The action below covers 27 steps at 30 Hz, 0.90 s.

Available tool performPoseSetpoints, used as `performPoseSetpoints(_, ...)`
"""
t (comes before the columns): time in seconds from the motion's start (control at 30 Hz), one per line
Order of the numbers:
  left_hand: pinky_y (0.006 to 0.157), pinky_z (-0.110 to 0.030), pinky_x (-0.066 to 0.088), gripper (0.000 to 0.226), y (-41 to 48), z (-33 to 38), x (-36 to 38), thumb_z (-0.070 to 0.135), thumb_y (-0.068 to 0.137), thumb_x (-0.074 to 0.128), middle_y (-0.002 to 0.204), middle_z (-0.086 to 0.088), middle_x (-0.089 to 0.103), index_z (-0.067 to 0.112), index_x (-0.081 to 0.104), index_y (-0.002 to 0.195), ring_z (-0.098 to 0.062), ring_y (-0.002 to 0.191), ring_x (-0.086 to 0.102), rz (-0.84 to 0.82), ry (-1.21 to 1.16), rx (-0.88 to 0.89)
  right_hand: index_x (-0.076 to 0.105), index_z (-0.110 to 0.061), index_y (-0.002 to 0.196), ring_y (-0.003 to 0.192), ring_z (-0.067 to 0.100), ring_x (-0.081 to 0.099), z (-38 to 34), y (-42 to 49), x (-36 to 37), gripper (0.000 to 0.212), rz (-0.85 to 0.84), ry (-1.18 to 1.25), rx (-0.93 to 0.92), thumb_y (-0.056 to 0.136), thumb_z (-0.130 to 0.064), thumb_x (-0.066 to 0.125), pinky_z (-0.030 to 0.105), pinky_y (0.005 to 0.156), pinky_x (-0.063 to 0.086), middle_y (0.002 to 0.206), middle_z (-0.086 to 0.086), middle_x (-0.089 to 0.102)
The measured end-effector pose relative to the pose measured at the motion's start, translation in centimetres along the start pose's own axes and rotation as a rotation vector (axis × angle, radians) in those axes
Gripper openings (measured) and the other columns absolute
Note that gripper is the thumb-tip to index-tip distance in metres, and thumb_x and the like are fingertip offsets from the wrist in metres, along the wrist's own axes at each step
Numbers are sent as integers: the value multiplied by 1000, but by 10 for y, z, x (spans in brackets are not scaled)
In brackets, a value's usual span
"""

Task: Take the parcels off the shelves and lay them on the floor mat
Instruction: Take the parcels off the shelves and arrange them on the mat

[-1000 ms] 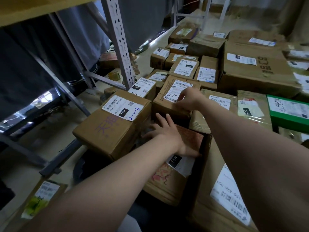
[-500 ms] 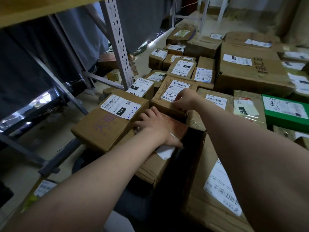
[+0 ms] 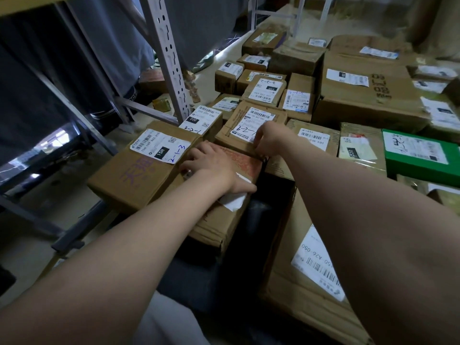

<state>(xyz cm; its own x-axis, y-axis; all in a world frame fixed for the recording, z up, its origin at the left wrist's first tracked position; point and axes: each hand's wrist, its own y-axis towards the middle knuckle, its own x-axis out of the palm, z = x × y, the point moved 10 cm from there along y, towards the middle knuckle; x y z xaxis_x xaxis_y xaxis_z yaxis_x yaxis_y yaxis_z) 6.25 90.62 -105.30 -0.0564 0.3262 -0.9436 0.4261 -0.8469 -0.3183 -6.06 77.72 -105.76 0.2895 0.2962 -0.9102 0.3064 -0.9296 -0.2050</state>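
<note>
Parcels crowd the floor across the middle and right of the frame. At the centre lies a red-patterned parcel (image 3: pixel 245 165), a cardboard box with a red printed top and a white label hanging loose at its near edge. It sits tilted, wedged between the box marked 2-1-3 (image 3: pixel 149 175) to its left and a large carton (image 3: pixel 306 270) at the lower right. Its far edge touches a box with a handwritten label (image 3: pixel 246 120).

The left hand (image 3: pixel 214 168) lies on the red top, its fingers bent down over the left edge beside the 2-1-3 box and its thumb stretched along the near side over the loose label. The right hand (image 3: pixel 270 138) is at the far right corner, fingers curled and pinching that edge.

A green box (image 3: pixel 420 158) lies at the right edge of the frame. A perforated shelf upright (image 3: pixel 169 56) rises in the upper left.
</note>
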Motion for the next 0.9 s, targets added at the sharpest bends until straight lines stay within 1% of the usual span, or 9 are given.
performPoseSetpoints(0.1,99,-63,39,158,2,6,2,86,44,71,149,-24,19,-2,-2,152,-44,132,27,83,5,36,68,-20,105,85,26,62,-14,-1,0,24,27,-73,-29,83,-18,59,39,79,58,98,5,60)
performPoseSetpoints(0.27,100,-61,37,148,9,11,3,89,51,63,151,-26,20,3,1,153,-46,133,27,151,-24,92,68,-20,109,98,31,60,-22,-1,4,27,1,-90,-68,84,-18,58,35,81,53,111,9,57)
performPoseSetpoints(0.4,105,-51,33,126,17,2,-13,93,64,45,149,-23,29,4,21,150,-40,135,30,212,-115,141,69,-25,91,92,24,57,-21,-1,5,11,-22,-58,-88,82,-19,65,30,73,46,105,6,62)
performPoseSetpoints(0.47,104,-50,33,107,22,-12,-34,86,73,44,147,-20,34,8,31,146,-38,135,32,302,-170,149,67,-26,83,89,23,57,-19,0,4,6,-7,-53,-89,82,-21,67,28,72,44,102,6,63)
performPoseSetpoints(0.53,106,-52,31,94,29,-36,-47,76,80,45,148,-20,35,9,33,145,-38,135,31,353,-195,100,69,-24,85,88,23,58,-18,-1,5,6,1,-46,-84,81,-20,66,27,71,45,102,7,64)
performPoseSetpoints(0.6,112,-57,26,97,40,-72,-40,72,78,52,153,-21,28,11,26,149,-40,141,25,272,-199,-13,72,-20,91,89,25,61,-19,-2,6,13,-3,-37,-82,80,-18,65,27,70,47,103,8,65)
performPoseSetpoints(0.67,116,-62,15,111,47,-112,-17,71,72,62,160,-20,11,15,13,155,-43,147,10,96,-247,-140,73,-19,93,90,25,61,-21,-3,6,17,1,-26,-84,79,-16,64,27,71,48,104,10,65)
performPoseSetpoints(0.77,114,-67,6,123,51,-154,11,66,67,71,163,-15,-8,27,-3,157,-43,148,-8,-81,-327,-240,73,-18,97,92,24,60,-20,-6,6,18,1,-14,-71,81,-16,64,27,72,46,107,9,65)
performPoseSetpoints(0.9,115,-62,10,128,57,-169,14,75,62,72,163,-14,-4,34,-4,156,-43,147,2,-80,-176,-248,72,-16,101,95,25,62,-6,-13,-5,19,54,20,7,85,-20,64,31,74,51,107,8,66)
